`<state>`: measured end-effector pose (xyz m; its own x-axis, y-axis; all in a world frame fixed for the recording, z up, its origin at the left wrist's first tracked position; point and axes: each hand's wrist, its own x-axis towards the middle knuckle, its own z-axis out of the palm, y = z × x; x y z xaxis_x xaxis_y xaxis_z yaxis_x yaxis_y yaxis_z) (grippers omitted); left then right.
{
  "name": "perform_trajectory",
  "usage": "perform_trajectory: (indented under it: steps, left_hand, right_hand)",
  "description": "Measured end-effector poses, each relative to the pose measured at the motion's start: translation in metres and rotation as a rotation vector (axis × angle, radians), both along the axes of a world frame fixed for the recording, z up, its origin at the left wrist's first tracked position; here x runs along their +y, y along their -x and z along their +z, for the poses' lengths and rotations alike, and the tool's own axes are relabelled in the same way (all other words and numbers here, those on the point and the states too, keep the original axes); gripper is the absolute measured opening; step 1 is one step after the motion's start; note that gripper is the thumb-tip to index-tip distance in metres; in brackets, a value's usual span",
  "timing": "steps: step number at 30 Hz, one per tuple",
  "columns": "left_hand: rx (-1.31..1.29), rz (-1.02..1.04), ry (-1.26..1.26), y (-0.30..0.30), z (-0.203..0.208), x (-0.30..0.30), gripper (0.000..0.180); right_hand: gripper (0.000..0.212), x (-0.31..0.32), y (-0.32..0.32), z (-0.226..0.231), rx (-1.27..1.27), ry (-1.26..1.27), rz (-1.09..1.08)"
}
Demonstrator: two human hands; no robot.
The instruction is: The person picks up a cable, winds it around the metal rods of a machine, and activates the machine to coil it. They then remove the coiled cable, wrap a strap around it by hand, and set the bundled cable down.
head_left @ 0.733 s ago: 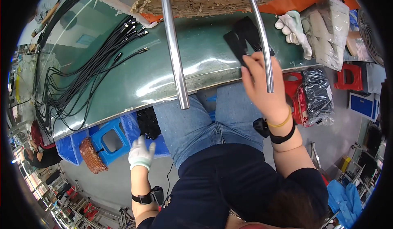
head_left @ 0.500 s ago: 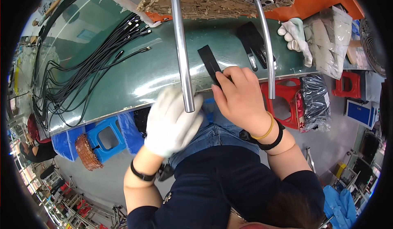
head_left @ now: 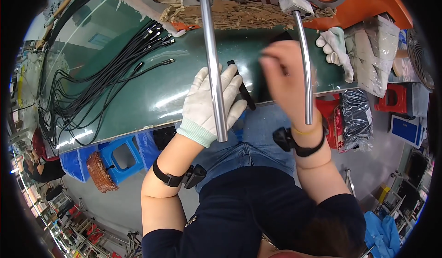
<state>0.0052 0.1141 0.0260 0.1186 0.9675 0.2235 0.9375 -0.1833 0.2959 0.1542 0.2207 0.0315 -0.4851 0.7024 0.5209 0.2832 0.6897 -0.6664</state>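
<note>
So, head view. A thin, flat black strap [head_left: 247, 96] is laid on the glossy green counter [head_left: 161, 80], right along the fingertips of the white-gloved left hand [head_left: 201, 102]. Those fingers are spread pretty wide, thumb apart from the rest; the strap seems to be touched at its left edge, but whether any of it is pinched can't be told. The bare right hand [head_left: 286, 80] is held off to the right of the strap, fingers half curled and kinda blurred, so no grip can be confirmed there. Just past its knuckles, a dark flat piece [head_left: 281, 37] is partly hidden.

Step in hand, as a best guess: the strap being steadied or positioned by the left fingers. For a proper hold, the left thumb would need to be closed against it. For the dark piece, a reach past the right fingertips would be called for, with the polished metal rod [head_left: 304, 55] over that hand avoided.
</note>
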Motion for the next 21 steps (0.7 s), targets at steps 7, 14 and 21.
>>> perform_trajectory:
  steps: [7,14,21]
  left_hand:
    - [-0.359,0.034,-0.164,0.032,0.002,-0.008,0.031]
    - [0.231,0.354,-0.206,0.117,-0.01,-0.005,0.019]
    - [-0.344,0.249,-0.12,0.058,0.018,-0.02,0.01]
  right_hand:
    - [0.015,-0.029,-0.054,0.01,0.768,0.749,0.136]
    - [0.025,-0.05,-0.061,-0.001,0.812,1.077,0.317]
    - [0.023,-0.065,-0.033,0.006,0.747,1.183,0.355]
